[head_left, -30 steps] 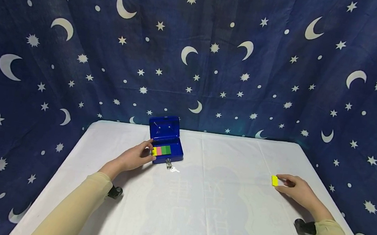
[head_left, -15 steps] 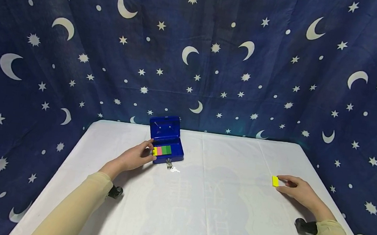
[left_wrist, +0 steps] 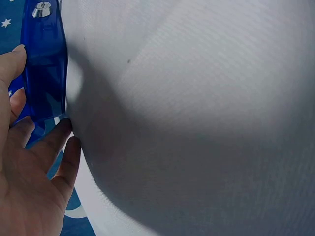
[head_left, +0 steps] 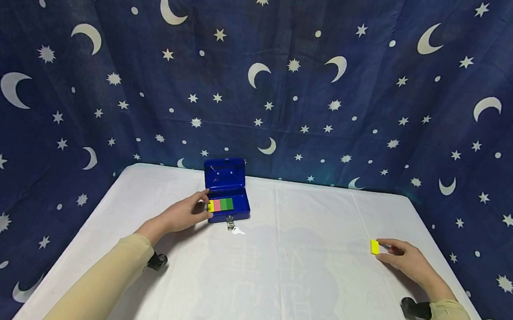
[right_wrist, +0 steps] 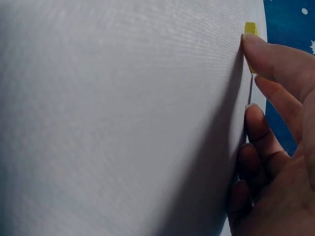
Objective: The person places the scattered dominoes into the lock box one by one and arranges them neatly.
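A blue metal cash box (head_left: pixel 239 213) stands at the back left of the table with its lid (head_left: pixel 224 175) raised. Inside lies a row of small coloured pieces (head_left: pixel 220 205), yellow, pink and green. My left hand (head_left: pixel 182 212) holds the box's left end, thumb at the front corner and forefinger farther back. The left wrist view shows the thumb over the blue wall (left_wrist: pixel 44 73), the other fingers beside it. On the right, my right hand (head_left: pixel 407 259) pinches a small yellow rectangular block (head_left: pixel 374 247) between thumb and forefinger, low over the cloth; its other fingers are loosely bent.
At the box's front, a silver latch (head_left: pixel 229 223) hangs with keys (head_left: pixel 238 231) in front of it. A white cloth (head_left: pixel 291 273) covers the table. Behind and at both sides hangs a dark blue curtain (head_left: pixel 290 111) with moons and stars.
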